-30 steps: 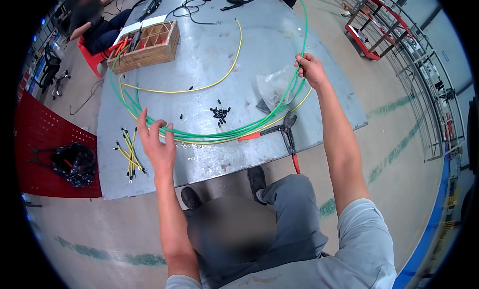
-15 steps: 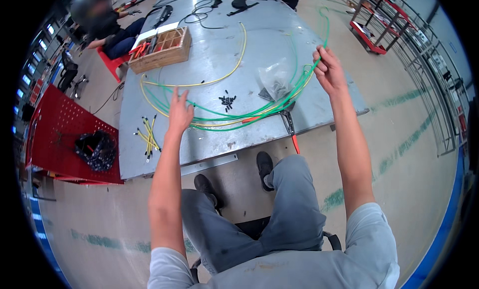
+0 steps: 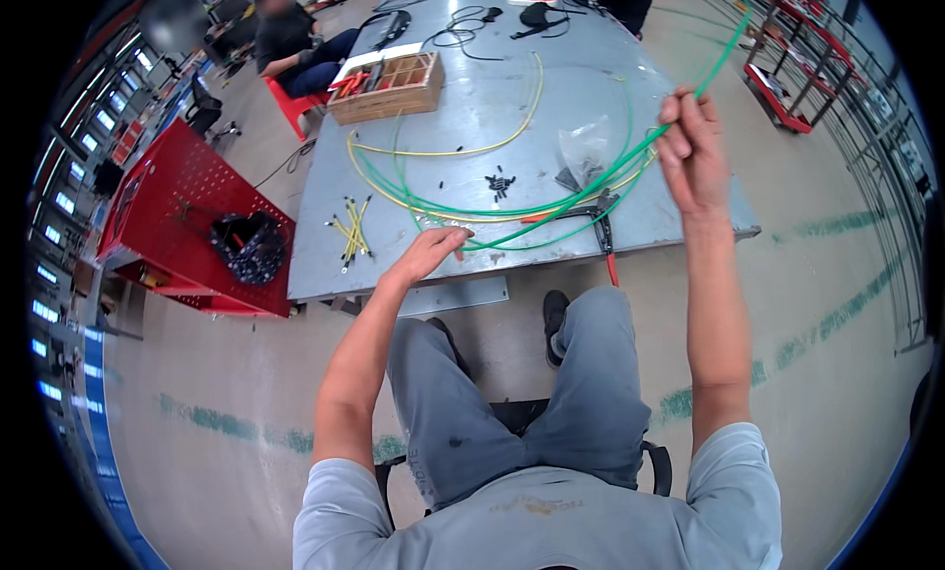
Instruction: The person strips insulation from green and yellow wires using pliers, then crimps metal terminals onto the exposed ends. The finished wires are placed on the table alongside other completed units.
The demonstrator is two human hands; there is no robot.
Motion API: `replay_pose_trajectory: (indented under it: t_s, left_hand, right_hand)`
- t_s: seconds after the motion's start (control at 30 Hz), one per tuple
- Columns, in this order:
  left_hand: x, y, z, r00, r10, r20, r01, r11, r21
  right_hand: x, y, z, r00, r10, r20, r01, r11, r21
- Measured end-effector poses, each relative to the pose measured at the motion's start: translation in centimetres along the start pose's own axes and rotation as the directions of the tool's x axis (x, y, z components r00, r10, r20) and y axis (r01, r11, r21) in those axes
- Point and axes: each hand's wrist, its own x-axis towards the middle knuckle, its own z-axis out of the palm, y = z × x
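Pinched in my right hand is a green wire, raised above the table's right side; its free length runs up past the fingers to the far right. My left hand is over the table's near edge, fingers stretched and thumb apart, with the green wire at its fingertips. Whether it touches the wire is hard to tell. More green loops and a yellow wire curve across the table. Under the loops lie pliers with red-orange handles. Small black pieces are heaped inside the curve.
A clear plastic bag lies near the right loops. Short yellow wires form a pile at left. A wooden box with tools stands farther back. A red perforated cabinet adjoins the table's left. Two people sit beyond.
My left hand has come off the loops toward the table's near edge. My right hand has drawn the green wire farther right. The view has shifted, so the table appears farther right.
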Motion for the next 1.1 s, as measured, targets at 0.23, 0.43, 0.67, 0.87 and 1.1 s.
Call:
replay_pose_trajectory:
  t_s: [0.23, 0.43, 0.67, 0.87, 1.1]
  left_hand:
    - [-3.0, 4.1, -5.6, 0.818, 0.536, -0.208, -0.334, 0.736, 0.589]
    - [-6.4, 10.1, -8.3, 0.556, 0.767, -0.321, -0.334, 0.56, 0.758]
    - [-19.7, 18.6, -6.6, 0.503, 0.862, -0.068, -0.178, 0.18, 0.967]
    - [-36.2, -0.9, -9.2, 0.803, 0.35, -0.483, 0.364, 0.353, 0.862]
    - [-49.4, -16.3, -9.4, 0.722, -0.248, -0.646, 0.677, 0.061, 0.734]
  right_hand:
    - [-0.9, -10.3, -3.7, 0.985, -0.168, 0.031, 0.17, 0.984, -0.051]
    - [-5.8, -19.7, -9.1, 0.967, -0.254, 0.005, 0.254, 0.967, -0.023]
    - [-14.2, -22.3, -16.7, 0.958, -0.161, -0.237, 0.164, 0.986, -0.005]
    - [-14.0, -8.6, -15.0, 0.901, 0.098, -0.422, -0.136, 0.989, -0.06]
    - [-16.8, 7.0, 0.0, 0.876, 0.474, -0.088, -0.475, 0.88, 0.018]
